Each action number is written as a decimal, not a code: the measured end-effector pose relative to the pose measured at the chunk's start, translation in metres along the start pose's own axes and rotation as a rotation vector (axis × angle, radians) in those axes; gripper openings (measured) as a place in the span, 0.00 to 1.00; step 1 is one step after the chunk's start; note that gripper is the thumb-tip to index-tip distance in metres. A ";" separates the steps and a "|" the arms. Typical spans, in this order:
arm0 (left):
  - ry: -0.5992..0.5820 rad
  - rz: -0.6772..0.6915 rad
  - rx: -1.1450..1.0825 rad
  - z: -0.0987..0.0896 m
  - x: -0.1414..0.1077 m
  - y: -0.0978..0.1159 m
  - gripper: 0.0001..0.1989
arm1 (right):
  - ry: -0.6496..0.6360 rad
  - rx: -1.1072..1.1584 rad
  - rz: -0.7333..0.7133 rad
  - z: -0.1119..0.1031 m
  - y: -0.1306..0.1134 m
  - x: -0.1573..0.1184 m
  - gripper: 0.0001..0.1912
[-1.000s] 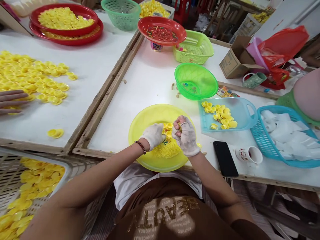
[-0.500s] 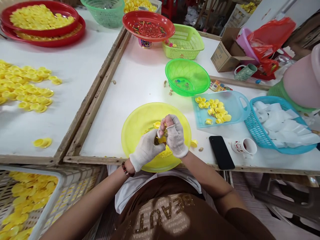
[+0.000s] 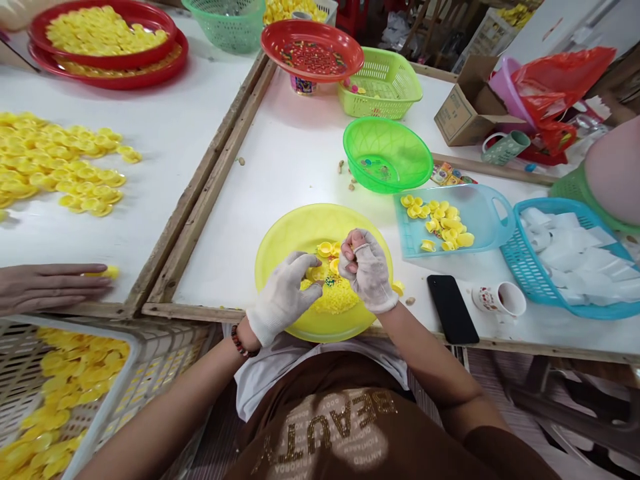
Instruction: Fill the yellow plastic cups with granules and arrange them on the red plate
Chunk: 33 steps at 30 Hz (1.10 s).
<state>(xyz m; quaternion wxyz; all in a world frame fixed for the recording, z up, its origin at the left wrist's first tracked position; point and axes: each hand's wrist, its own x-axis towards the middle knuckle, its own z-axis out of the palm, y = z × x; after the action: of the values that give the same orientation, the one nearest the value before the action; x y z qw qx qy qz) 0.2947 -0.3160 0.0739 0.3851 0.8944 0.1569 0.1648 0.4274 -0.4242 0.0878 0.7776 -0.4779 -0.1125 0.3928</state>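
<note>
Over a yellow plastic bowl (image 3: 280, 233) both of my hands work in white fingerless-tipped gloves. My left hand (image 3: 287, 293) is open, its thumb and fingers apart, close to small yellow plastic cups (image 3: 327, 249) in the bowl. My right hand (image 3: 369, 270) is closed, fingertips pinched together above the bowl's right side; what they hold, if anything, is hidden. Yellow grains (image 3: 337, 299) and a few dark green bits (image 3: 330, 282) lie at the bottom. Right of the bowl, a blue tray (image 3: 485, 230) bears several yellow cups (image 3: 443, 217).
A phone (image 3: 451, 310), a printed mug (image 3: 500, 299) and a blue basket (image 3: 515, 250) of white pieces stand to the right. A green bowl (image 3: 387, 153) is ahead. At left, another person's hand (image 3: 55, 287) rests on the neighbouring table by a wooden edge (image 3: 200, 180).
My hands have moved apart; the left has drawn away from the right and its fingers have spread. Another person's hand has come in from the left. The view has shifted slightly.
</note>
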 end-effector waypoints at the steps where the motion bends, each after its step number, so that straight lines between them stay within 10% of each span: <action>1: -0.005 0.005 0.035 -0.003 0.000 -0.001 0.11 | -0.015 0.022 0.045 -0.001 0.001 0.001 0.18; 21: 0.000 -0.052 -0.164 -0.013 -0.002 -0.013 0.15 | -0.223 -0.268 0.106 -0.016 0.008 -0.008 0.15; 27: 0.008 0.010 -0.118 -0.015 -0.004 -0.018 0.13 | -0.588 -0.905 -0.361 -0.019 0.006 -0.007 0.10; 33: 0.020 0.023 -0.088 -0.021 -0.008 -0.027 0.14 | -0.552 -1.149 -0.549 -0.025 0.003 -0.008 0.09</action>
<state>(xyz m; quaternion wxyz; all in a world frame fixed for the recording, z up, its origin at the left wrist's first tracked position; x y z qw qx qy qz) 0.2753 -0.2885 0.0663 0.4206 0.8766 0.1431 0.1846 0.4338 -0.4459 0.0736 0.4153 -0.6506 -0.6134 0.1671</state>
